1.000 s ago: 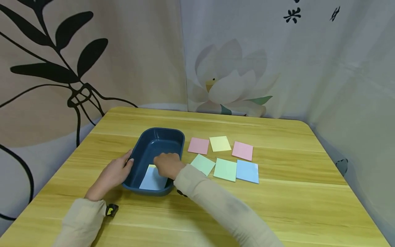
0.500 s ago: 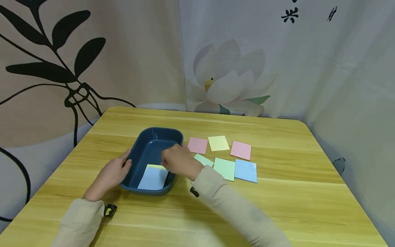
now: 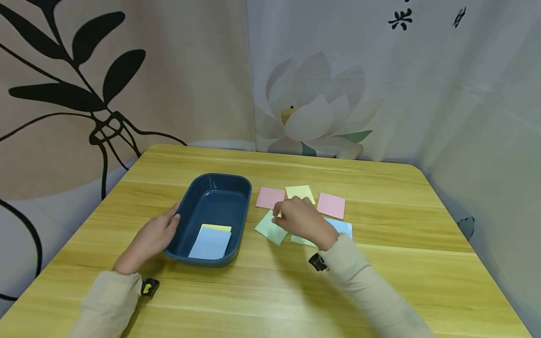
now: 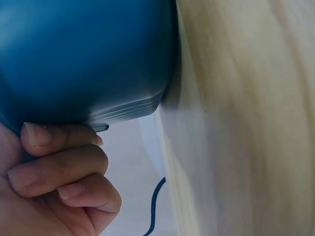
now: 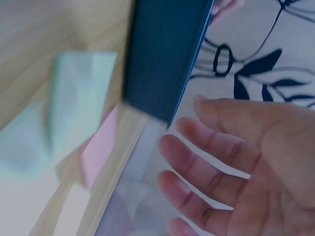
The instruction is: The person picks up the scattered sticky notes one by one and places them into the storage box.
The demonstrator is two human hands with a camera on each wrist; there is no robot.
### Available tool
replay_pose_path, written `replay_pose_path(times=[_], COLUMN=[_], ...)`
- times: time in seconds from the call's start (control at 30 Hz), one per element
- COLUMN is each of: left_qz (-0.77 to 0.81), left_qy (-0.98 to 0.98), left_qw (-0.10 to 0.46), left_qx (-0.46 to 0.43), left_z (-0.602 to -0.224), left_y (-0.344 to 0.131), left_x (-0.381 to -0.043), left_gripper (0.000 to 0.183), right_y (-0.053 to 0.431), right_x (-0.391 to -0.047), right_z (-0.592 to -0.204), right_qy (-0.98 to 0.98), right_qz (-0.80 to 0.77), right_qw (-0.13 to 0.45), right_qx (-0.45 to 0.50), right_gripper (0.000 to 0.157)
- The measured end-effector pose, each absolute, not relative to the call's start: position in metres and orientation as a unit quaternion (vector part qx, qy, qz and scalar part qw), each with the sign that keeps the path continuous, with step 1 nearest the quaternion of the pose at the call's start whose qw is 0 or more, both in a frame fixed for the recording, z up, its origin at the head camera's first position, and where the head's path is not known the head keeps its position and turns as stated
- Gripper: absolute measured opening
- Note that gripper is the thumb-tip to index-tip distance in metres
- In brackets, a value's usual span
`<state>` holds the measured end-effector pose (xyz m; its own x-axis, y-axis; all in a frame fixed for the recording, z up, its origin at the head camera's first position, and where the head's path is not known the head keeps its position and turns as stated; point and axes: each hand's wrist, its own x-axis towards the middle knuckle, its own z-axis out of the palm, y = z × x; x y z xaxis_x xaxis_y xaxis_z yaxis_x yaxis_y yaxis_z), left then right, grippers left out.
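My left hand (image 3: 153, 237) grips the left side of a dark blue plastic bin (image 3: 215, 199); the left wrist view shows curled fingers (image 4: 64, 167) against its outer wall. Inside the bin, a blue sticky note pad (image 3: 210, 245) lies partly over a yellow one (image 3: 216, 228). My right hand (image 3: 305, 219) hovers above the notes on the table, holding nothing, its fingers loosely bent and apart in the right wrist view. Beneath and beside it lie a tilted green pad (image 3: 270, 228), a second green pad (image 3: 302, 241) partly hidden, and a blue pad (image 3: 341, 226).
Behind the hand sit a pink pad (image 3: 269, 197), a yellow pad (image 3: 299, 191) and another pink pad (image 3: 331, 205). Everything stands on a wooden table (image 3: 401, 281) with rounded far corners. Printed curtains (image 3: 203, 84) hang behind it.
The right hand has lifted out of the bin and moved right, over the loose pads. Both pads inside the bin are now uncovered. My left hand keeps its place on the bin.
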<state>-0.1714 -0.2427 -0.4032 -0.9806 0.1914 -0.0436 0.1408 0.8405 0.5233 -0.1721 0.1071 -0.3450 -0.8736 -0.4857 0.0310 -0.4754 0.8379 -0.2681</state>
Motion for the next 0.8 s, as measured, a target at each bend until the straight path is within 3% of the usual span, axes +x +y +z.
replay_pose_path(times=[0.4,0.8], left_qz=[0.253,0.259], left_qy=[0.963,0.962], left_qw=[0.039,0.036], left_qx=[0.088,0.084], left_z=[-0.402,-0.401], left_y=[-0.241,-0.241], left_x=[-0.171,-0.171], left_gripper=[0.053,0.053], right_y=[0.193,0.241], right_x=[-0.176,-0.166], right_z=[-0.368,-0.385], right_qy=[0.968,0.97], right_qz=[-0.189,-0.196], right_qw=[0.05,0.099], right_qx=[-0.16,-0.108], right_gripper=[0.016,0.029])
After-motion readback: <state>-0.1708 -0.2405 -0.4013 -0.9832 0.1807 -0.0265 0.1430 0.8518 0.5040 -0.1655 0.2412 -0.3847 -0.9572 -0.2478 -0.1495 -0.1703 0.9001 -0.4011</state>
